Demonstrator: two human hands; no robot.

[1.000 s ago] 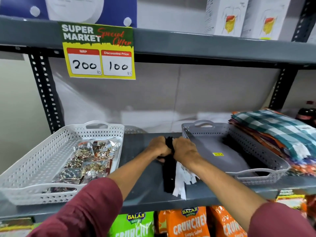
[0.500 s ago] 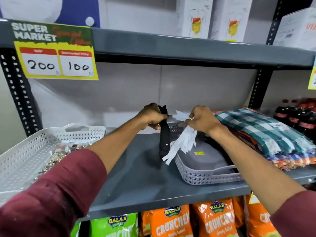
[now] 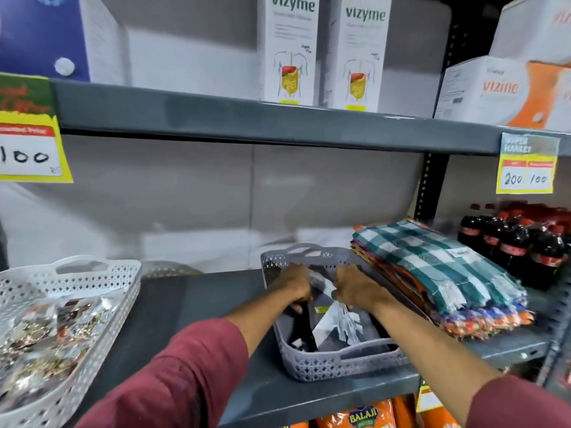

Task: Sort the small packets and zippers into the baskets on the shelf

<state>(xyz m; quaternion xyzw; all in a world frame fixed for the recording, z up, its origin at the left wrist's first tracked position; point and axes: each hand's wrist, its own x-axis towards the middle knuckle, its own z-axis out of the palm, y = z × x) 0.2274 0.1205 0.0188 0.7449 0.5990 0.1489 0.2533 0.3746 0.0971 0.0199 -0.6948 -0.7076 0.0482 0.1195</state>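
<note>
Both hands reach into the grey basket [image 3: 333, 364] on the shelf. My left hand [image 3: 292, 284] grips a bunch of black zippers [image 3: 304, 325] whose ends lie on the basket floor. My right hand [image 3: 355, 288] grips a bunch of white zippers [image 3: 340, 322] that fan out inside the basket beside the black ones. At the far left stands a white basket [image 3: 117, 291] that holds several shiny small packets [image 3: 49, 335].
A stack of folded checked cloths [image 3: 438, 273] touches the grey basket's right side. Dark soda bottles [image 3: 525, 242] stand further right. The grey shelf [image 3: 191, 304] lies between the baskets. Boxes sit on the upper shelf [image 3: 247, 118], snack bags [image 3: 364, 417] below.
Both hands lifted the zipper bunches off the shelf, carried them right and lowered them into the grey basket. The view has shifted right.
</note>
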